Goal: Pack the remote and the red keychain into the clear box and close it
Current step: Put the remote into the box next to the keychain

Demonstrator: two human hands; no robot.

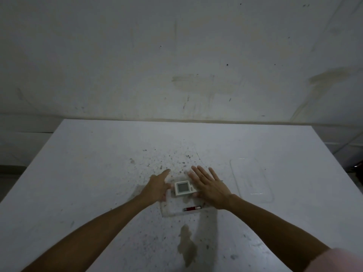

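Both hands are down at the clear box [172,210], which sits lidless on the speckled white table [98,173]. The left hand [157,188] is cupped against the box's left wall, fingers curled onto the rim, steadying it rather than clenching it. The right hand [211,186] is spread flat with fingers fanned wide and palm down, over the box's far right side just beside the remote [183,188]; whether the thumb pinches the remote cannot be told. The remote, small and white with a grey screen, lies face up in the far end of the box, between the two hands. The red keychain [192,208] lies inside along the near wall, apart from both hands. The clear lid [251,179] rests flat on the table off to the right, well apart from the box.
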